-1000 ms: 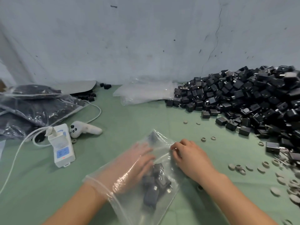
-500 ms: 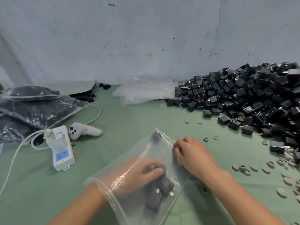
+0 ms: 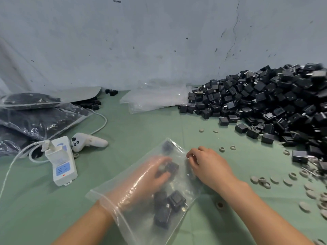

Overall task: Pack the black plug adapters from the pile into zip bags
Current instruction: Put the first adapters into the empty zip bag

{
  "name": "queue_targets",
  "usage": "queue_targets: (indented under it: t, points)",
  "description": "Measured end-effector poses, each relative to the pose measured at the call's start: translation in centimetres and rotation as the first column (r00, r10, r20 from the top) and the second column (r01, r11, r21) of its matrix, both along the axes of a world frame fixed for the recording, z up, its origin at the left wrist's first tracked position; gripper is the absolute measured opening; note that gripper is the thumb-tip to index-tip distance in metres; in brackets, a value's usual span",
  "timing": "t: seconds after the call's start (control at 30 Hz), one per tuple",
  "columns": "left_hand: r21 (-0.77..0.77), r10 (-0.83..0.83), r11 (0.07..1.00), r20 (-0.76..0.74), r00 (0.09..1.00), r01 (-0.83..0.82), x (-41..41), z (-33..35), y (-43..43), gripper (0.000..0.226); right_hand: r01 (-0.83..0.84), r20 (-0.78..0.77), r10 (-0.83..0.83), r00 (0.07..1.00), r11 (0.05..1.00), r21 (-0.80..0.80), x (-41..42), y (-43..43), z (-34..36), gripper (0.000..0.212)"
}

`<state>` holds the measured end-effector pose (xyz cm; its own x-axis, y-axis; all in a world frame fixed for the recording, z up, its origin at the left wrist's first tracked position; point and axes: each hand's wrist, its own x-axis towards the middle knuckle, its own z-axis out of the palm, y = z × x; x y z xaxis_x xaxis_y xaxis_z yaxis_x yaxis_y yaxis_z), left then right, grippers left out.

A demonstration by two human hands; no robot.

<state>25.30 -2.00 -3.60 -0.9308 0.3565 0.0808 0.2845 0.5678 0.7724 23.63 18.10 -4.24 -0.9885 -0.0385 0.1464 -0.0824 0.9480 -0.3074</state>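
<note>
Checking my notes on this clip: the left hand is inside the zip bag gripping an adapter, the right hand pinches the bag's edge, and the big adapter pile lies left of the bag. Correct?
Not quite: the head view shows the adapter pile to the right of the zip bag, not the left. The rest stands: the left hand is inside gripping an adapter, and the right hand pinches the edge.
</note>
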Motion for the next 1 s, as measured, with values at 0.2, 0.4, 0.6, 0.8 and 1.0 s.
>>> queue_targets:
  t: [0.2, 0.4, 0.6, 0.8, 1.0]
  points:
    - [0.043, 0.003, 0.999, 0.06, 0.998, -0.005, 0.9, 1.2, 1.2, 0.026, -0.003, -0.015, 0.003, 1.0, 1.0, 0.0, -0.2, -0.1, -0.1, 0.032]
    - [-0.123, 0.072, 0.989, -0.066, 0.995, -0.079, -0.7, 1.0, 1.3, 0.009, 0.0, -0.008, 0.0, 1.0, 1.0, 0.012, -0.2, -0.1, 0.0, 0.033]
    - [-0.129, 0.184, 0.974, -0.044, 0.982, -0.188, -1.9, -0.4, 1.4, 0.029, -0.008, 0.003, 0.008, 1.0, 1.0, 0.006, -0.2, 0.0, 0.0, 0.033]
    - [-0.181, 0.113, 0.974, -0.139, 0.984, -0.138, -1.7, 0.9, 0.5, 0.018, -0.01, -0.031, 0.01, 0.999, 1.0, 0.013, -0.4, 0.1, -0.3, 0.032]
    - [-0.411, -0.115, 0.912, -0.271, 0.956, -0.007, -0.3, 2.3, -0.5, 0.026, 0.005, -0.037, -0.006, 0.999, 0.999, -0.036, -0.9, 0.1, -0.8, 0.031]
